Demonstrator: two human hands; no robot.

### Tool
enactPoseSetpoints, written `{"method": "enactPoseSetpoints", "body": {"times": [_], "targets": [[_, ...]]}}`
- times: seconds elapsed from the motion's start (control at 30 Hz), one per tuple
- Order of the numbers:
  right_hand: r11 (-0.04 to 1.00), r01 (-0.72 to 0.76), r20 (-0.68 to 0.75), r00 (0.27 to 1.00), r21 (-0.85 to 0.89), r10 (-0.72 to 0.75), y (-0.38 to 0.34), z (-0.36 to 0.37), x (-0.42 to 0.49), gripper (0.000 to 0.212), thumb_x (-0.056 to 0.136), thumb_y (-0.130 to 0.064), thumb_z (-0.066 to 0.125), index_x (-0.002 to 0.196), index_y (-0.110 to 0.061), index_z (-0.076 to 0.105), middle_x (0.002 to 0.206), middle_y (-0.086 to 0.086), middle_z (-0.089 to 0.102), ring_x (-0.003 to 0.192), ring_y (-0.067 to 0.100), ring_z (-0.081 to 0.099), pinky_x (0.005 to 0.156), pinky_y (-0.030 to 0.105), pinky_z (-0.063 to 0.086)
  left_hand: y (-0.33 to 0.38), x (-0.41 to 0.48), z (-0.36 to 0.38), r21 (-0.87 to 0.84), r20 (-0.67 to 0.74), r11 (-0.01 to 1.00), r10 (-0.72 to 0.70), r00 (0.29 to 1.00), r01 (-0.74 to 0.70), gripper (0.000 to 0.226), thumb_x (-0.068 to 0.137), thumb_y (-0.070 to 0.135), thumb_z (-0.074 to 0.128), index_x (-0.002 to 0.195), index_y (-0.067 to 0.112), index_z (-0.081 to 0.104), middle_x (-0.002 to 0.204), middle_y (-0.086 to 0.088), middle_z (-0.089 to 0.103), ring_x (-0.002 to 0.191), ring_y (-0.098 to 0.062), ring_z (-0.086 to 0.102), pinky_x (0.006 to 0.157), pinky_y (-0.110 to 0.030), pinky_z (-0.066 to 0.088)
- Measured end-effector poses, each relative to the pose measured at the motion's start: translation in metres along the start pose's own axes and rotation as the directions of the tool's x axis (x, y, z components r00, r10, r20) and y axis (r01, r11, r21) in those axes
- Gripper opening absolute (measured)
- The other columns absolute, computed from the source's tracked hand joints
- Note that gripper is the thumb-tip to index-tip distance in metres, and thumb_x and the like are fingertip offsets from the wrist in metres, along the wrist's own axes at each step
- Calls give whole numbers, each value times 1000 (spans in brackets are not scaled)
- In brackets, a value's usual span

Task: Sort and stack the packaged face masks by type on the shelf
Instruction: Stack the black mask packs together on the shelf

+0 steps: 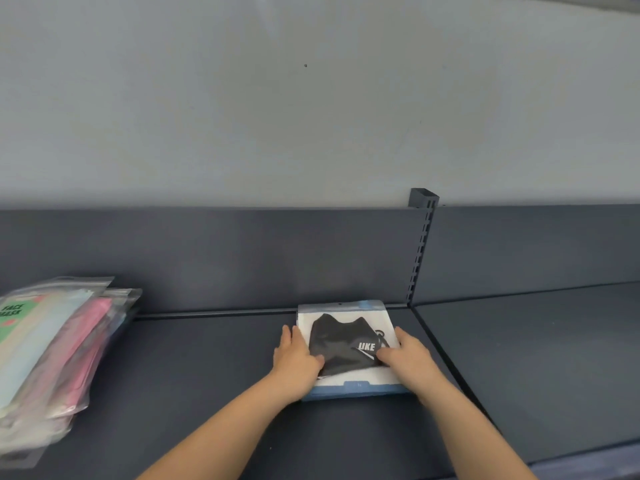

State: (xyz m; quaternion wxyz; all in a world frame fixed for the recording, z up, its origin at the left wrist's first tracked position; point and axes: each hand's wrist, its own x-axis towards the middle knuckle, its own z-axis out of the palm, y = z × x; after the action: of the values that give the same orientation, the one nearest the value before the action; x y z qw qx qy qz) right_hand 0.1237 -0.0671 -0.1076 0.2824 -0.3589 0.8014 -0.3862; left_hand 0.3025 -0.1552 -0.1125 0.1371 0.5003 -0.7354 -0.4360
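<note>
Both hands are resting on a pack of a black mask (349,344), which is lying flat on the dark shelf (207,375), close to the back panel (242,258) and just left of the slotted post (420,251); the left hand (294,358) is pressing on its left edge with the fingers stretched out and the thumb laid over the top; the right hand (405,351) is doing the same on the right edge, so neither hand is closing around the pack. I cannot tell whether one pack or several are lying under the hands. Well apart, at the left end of the shelf, a pile of coloured mask packs (52,355) is leaning and spreading out; I think this pile is the bigger risk, because smooth plastic bags are sliding easily and a small push could be sending them off the front edge. The black pack is also slippery; if the hands are lifting off unevenly, it could be turning crooked.
</note>
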Motion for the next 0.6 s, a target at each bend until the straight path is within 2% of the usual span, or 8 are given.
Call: {"method": "enactPoseSetpoints", "body": {"times": [0.07,0.1,0.2,0.33,0.4,0.47,0.53,0.6], "targets": [[1000,23,-30,999,11,-23,1,2,-3,47,90,-20,59,134,-10,49,127,5,57,125,27,49,96,32,38,-3,1,3,-200,-17,978,57,998,-59,83,94,7,48,157,28,-3,165,-1,-4,152,-28,8,118,-30,15],[996,29,-24,999,86,-27,2,1,-5,43,91,-14,59,133,-13,51,122,-2,60,118,21,54,92,28,40,-3,1,3,-277,-24,959,55,998,-59,86,92,2,47,156,31,-2,165,2,4,150,-25,17,118,-29,20],[974,48,-3,999,223,-49,6,-3,-6,24,88,-2,59,101,-22,64,88,-15,73,85,9,66,71,20,47,1,5,-1,-412,13,910,-38,999,40,83,89,-2,48,157,28,10,163,3,19,146,-21,27,119,-36,26],[950,43,-6,999,311,-43,2,-6,-6,18,88,-2,57,97,-15,64,84,-6,72,91,17,62,84,29,47,10,7,-2,-457,67,885,-60,996,84,82,88,-6,48,158,21,14,164,3,14,150,-21,19,122,-34,19],[939,26,-9,1000,343,-25,-3,-6,-8,31,93,0,51,120,-11,59,97,-10,64,107,18,56,93,26,38,11,6,-1,-447,69,892,-40,997,67,84,87,-8,48,158,17,11,165,6,5,152,-19,11,122,-32,15],[934,-7,2,1000,358,7,1,-3,-2,56,93,1,48,148,-9,39,135,-6,55,128,17,47,99,21,30,8,9,-1,-456,68,887,-48,997,74,86,85,-10,50,158,17,11,165,7,4,152,-18,10,122,-32,15],[928,-12,17,1000,372,6,2,-1,0,65,91,2,48,152,-13,32,151,-3,42,137,17,40,101,21,27,4,8,-2,-467,56,881,-62,997,81,89,83,-10,51,158,19,13,165,8,7,151,-19,12,122,-34,16],[921,-19,39,999,389,4,1,-2,3,66,89,4,49,152,-14,34,150,-4,43,134,17,43,101,22,28,4,8,-3,-462,51,883,-62,997,79,90,83,-9,52,158,20,11,165,8,8,151,-18,14,122,-33,17]]}}
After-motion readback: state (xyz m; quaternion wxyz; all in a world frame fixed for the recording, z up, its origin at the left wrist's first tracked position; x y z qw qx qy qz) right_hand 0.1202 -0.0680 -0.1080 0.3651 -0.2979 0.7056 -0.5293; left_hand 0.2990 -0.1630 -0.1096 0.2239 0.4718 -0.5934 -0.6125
